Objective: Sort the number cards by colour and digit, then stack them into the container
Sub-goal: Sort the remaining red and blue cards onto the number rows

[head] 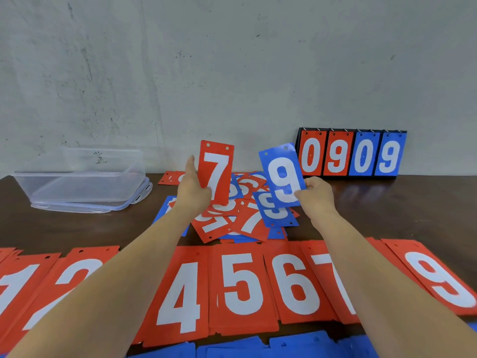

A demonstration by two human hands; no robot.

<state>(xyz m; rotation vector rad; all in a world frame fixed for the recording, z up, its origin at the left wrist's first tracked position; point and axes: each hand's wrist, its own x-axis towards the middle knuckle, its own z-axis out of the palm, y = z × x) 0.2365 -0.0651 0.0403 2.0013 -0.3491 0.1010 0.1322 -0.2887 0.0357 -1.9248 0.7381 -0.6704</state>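
While left grip [192,192] clamps red plastic 7 card [216,174] over mixed heap [247,220], right grip [316,195] pinches blue plastic 9 card [282,177]. Best: lay 7 square on red 7 stack [325,264] in near row; 9 to blue row [296,342].

Container [77,177] lies left of card pile [247,220], scoreboard [351,155] right, sorted row [242,285] nearest
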